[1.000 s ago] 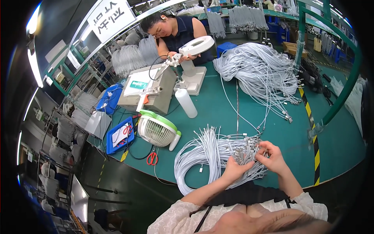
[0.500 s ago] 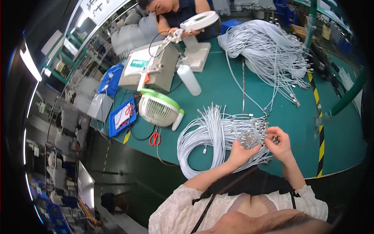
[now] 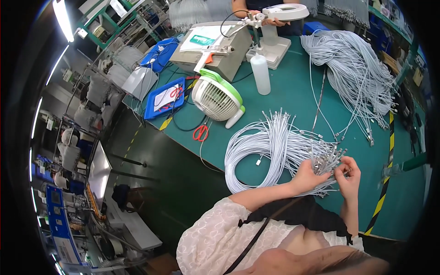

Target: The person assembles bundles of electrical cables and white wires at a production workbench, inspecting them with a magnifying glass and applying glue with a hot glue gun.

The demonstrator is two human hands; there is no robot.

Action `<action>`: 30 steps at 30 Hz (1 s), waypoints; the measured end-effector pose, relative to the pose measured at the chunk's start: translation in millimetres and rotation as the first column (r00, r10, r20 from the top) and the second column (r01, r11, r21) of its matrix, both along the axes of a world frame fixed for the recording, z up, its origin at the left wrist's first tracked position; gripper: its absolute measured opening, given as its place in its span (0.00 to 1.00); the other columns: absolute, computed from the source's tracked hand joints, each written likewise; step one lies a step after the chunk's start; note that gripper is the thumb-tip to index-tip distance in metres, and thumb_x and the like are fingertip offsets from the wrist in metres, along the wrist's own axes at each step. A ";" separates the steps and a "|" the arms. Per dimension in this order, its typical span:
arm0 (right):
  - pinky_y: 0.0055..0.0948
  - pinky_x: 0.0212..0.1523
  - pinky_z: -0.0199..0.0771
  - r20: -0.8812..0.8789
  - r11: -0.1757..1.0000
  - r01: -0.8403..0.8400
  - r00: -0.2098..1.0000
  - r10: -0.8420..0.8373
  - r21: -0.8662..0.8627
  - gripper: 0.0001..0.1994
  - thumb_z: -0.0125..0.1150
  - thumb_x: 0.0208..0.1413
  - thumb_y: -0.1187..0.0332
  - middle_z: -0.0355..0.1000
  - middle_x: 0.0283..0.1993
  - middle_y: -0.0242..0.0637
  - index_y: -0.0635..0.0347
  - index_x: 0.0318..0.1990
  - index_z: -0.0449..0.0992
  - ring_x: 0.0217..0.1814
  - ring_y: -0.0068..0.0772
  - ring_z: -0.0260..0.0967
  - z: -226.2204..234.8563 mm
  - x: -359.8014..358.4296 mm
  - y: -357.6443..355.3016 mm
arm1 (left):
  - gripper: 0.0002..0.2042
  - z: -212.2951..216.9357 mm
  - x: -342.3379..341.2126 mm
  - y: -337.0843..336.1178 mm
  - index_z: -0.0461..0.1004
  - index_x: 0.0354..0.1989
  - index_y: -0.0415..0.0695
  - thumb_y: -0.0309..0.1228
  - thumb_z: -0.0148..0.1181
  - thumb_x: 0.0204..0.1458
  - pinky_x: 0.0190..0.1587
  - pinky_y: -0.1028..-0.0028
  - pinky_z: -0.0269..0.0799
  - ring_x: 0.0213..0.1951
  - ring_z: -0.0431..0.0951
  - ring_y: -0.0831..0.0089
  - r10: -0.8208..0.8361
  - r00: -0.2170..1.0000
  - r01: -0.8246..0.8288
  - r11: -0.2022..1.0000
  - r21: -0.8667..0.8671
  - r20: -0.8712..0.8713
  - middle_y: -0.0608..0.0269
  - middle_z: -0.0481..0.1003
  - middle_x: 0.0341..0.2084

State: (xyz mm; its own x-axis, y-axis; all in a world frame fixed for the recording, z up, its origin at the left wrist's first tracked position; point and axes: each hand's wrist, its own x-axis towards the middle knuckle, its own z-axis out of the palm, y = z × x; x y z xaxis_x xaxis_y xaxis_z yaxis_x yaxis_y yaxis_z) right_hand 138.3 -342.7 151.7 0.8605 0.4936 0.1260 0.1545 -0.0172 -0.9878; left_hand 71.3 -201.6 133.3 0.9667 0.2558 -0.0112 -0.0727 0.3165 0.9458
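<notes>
A looped bundle of white cables lies on the green table before me. Its metal connector ends fan out to the right. My left hand is closed around part of these ends, thumb toward the right; its other fingers are partly hidden among the cables. Just right of it, my right hand pinches at a cable end with thumb and forefinger, and the small piece between the fingertips is mostly hidden.
A larger cable pile lies at the far right. Beyond the bundle stand a green-and-white fan, a white bottle and a magnifier lamp with a person's hand near it. Red scissors and a blue tray lie left.
The view has swung, so the table's things sit farther right in the picture. Both hands remain at the connector ends, and the right-hand fingers have curled a little more.
</notes>
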 end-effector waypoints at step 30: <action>0.16 0.26 0.60 0.100 1.000 0.023 0.995 -0.021 -0.018 0.13 0.52 0.46 0.80 0.64 0.22 0.29 0.66 0.41 0.64 0.24 0.15 0.60 -5.7 -5.1 -5.2 | 0.13 -2.2 1.1 0.4 0.70 0.37 0.36 0.23 0.61 0.39 0.36 0.78 0.69 0.32 0.72 0.81 -0.116 0.993 0.117 0.992 0.041 -0.017 0.64 0.74 0.30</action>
State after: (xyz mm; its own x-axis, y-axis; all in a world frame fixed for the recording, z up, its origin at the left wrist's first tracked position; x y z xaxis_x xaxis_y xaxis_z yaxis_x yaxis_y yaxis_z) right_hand 133.2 -347.9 146.0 0.8546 0.4782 0.2024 0.2516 -0.0405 -0.9670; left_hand 72.4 -201.2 131.1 0.9897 0.1422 -0.0167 -0.0243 0.2819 0.9591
